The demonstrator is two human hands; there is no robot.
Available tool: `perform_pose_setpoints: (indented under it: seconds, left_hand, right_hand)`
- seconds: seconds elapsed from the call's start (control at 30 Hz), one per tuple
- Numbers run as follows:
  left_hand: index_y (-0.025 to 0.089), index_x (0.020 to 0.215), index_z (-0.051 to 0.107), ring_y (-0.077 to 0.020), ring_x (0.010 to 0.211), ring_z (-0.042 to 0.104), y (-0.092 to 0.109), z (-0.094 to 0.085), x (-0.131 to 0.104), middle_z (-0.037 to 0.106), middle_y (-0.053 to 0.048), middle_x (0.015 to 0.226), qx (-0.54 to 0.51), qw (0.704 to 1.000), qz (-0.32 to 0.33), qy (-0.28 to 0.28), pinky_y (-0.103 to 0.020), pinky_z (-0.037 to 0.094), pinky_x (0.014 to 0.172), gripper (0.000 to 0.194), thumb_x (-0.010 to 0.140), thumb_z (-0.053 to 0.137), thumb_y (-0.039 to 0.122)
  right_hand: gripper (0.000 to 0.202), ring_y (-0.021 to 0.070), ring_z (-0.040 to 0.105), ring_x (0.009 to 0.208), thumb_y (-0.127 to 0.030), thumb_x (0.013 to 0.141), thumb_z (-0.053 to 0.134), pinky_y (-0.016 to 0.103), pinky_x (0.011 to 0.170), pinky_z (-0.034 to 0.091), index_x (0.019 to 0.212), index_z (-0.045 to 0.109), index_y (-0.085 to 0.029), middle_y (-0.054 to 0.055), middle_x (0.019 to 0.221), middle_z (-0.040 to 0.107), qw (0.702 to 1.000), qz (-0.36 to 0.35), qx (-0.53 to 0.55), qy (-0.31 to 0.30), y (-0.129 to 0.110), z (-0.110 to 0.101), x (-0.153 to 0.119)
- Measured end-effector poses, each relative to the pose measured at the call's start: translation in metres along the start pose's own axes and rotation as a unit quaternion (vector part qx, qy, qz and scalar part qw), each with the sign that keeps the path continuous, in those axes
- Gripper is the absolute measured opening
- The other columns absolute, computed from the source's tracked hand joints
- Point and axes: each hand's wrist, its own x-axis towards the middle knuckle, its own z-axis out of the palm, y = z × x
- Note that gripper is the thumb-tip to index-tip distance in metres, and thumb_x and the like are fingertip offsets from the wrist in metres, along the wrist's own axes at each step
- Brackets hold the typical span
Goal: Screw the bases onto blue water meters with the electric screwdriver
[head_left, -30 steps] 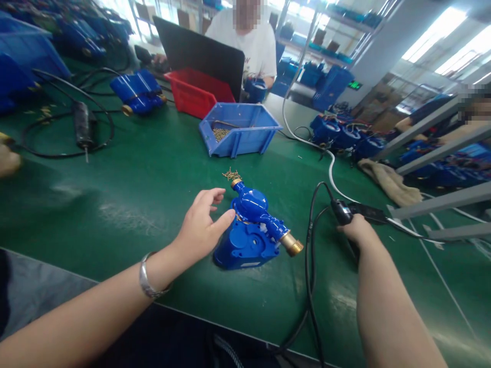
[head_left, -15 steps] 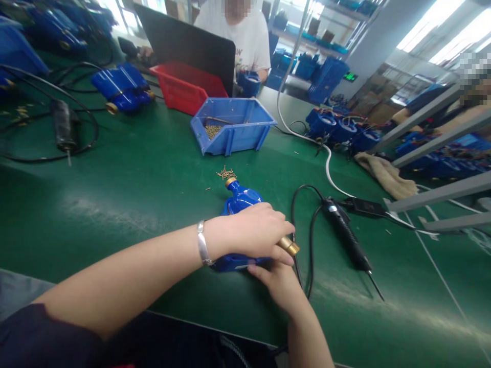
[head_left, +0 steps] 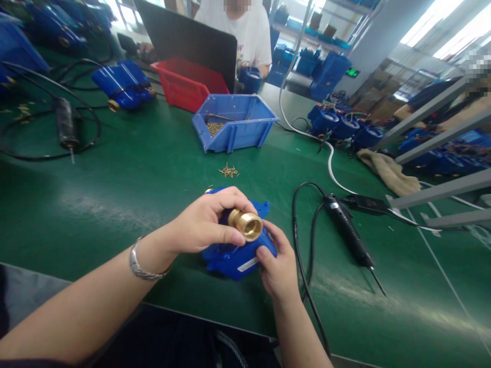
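A blue water meter (head_left: 233,260) with brass pipe ends is held just over the green bench in front of me. Its near brass pipe end (head_left: 247,225) faces me, showing its round opening. My left hand (head_left: 205,220), with a silver bracelet at the wrist, is closed around the meter, thumb and fingers on either side of that brass end. On the right side, my right hand (head_left: 282,266) grips the blue housing, its thumb near a white label. Beyond the meter lies a small pile of brass screws (head_left: 229,170). My hands cover much of the housing.
A blue bin (head_left: 245,135) with small brass screws stands ahead, beside a red bin (head_left: 180,87). An electric screwdriver (head_left: 349,232) and its cable lie at right; another screwdriver (head_left: 66,125) lies left. More blue meters (head_left: 126,87) sit around. A person (head_left: 245,36) sits opposite.
The water meter has been turned so its brass end points toward me. My left hand has shifted left and no longer crosses over my right hand, which stays on the housing.
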Motion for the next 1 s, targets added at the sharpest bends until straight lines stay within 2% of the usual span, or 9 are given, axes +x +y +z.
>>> perform_pose_setpoints:
  seconds: [0.13, 0.23, 0.37, 0.53, 0.67, 0.9, 1.0]
  left_hand:
    - [0.020, 0.098, 0.068, -0.0175, 0.086, 0.051, -0.010, -0.003, -0.021, 0.054, -0.005, 0.090, -0.097, 0.994, 0.012, 0.052, -0.027, 0.042, 0.075, 0.037, 0.067, 0.074, 0.041]
    - [0.019, 0.095, 0.069, -0.0199, 0.089, 0.050, -0.012, -0.001, -0.033, 0.055, -0.007, 0.091, -0.106, 0.991, 0.016, 0.078, -0.030, 0.042, 0.078, 0.039, 0.066, 0.074, 0.044]
    - [0.021, 0.094, 0.070, -0.0201, 0.090, 0.050, -0.008, 0.001, -0.042, 0.056, -0.007, 0.089, -0.108, 0.991, 0.018, 0.079, -0.030, 0.042, 0.080, 0.037, 0.066, 0.074, 0.044]
    - [0.020, 0.094, 0.069, -0.0191, 0.089, 0.050, -0.007, 0.003, -0.043, 0.056, -0.006, 0.090, -0.108, 0.992, 0.015, 0.070, -0.029, 0.041, 0.081, 0.038, 0.065, 0.074, 0.044]
    - [0.020, 0.093, 0.069, -0.0202, 0.089, 0.050, -0.008, 0.007, -0.040, 0.057, -0.007, 0.090, -0.098, 0.992, 0.015, 0.073, -0.031, 0.041, 0.080, 0.038, 0.065, 0.074, 0.045]
    - [0.023, 0.094, 0.068, -0.0184, 0.089, 0.050, -0.007, 0.015, -0.035, 0.054, -0.005, 0.091, -0.075, 0.994, -0.003, 0.077, -0.029, 0.041, 0.079, 0.036, 0.067, 0.072, 0.046]
    - [0.024, 0.097, 0.066, -0.0178, 0.089, 0.050, -0.005, 0.021, -0.037, 0.054, -0.004, 0.092, -0.034, 0.997, 0.011, 0.067, -0.029, 0.041, 0.080, 0.037, 0.069, 0.070, 0.047]
  right_hand:
    - [0.041, 0.0221, 0.057, 0.092, -0.047, 0.069, 0.069, 0.037, 0.085, 0.045, 0.102, 0.064, -0.023, 0.005, 0.097, 0.059, 1.000, 0.027, 0.004, 0.009, -0.020, 0.000, 0.001]
    - [0.037, 0.0198, 0.056, 0.087, -0.047, 0.068, 0.070, 0.034, 0.081, 0.045, 0.098, 0.066, -0.025, 0.004, 0.096, 0.059, 0.998, 0.056, 0.022, -0.006, -0.032, -0.001, -0.001]
    - [0.035, 0.0165, 0.056, 0.078, -0.048, 0.068, 0.070, 0.031, 0.073, 0.046, 0.096, 0.066, -0.026, 0.003, 0.095, 0.059, 0.992, 0.104, 0.064, -0.010, -0.037, -0.001, -0.002]
    - [0.038, 0.0152, 0.054, 0.075, -0.049, 0.067, 0.070, 0.028, 0.066, 0.045, 0.094, 0.065, -0.023, 0.004, 0.099, 0.061, 0.989, 0.125, 0.076, 0.002, -0.041, 0.000, -0.003]
    - [0.040, 0.0113, 0.051, 0.064, -0.050, 0.067, 0.070, 0.025, 0.060, 0.043, 0.095, 0.063, -0.023, 0.004, 0.099, 0.060, 0.989, 0.135, 0.065, 0.008, -0.043, 0.001, -0.002]
    - [0.040, 0.0097, 0.049, 0.058, -0.051, 0.066, 0.071, 0.022, 0.056, 0.042, 0.093, 0.060, -0.022, -0.002, 0.076, 0.058, 0.981, 0.163, 0.107, 0.017, -0.044, 0.003, 0.000]
    - [0.041, 0.0100, 0.051, 0.062, -0.051, 0.067, 0.070, 0.021, 0.057, 0.042, 0.093, 0.060, -0.021, -0.001, 0.079, 0.059, 0.985, 0.158, 0.074, -0.009, -0.049, -0.006, 0.003]
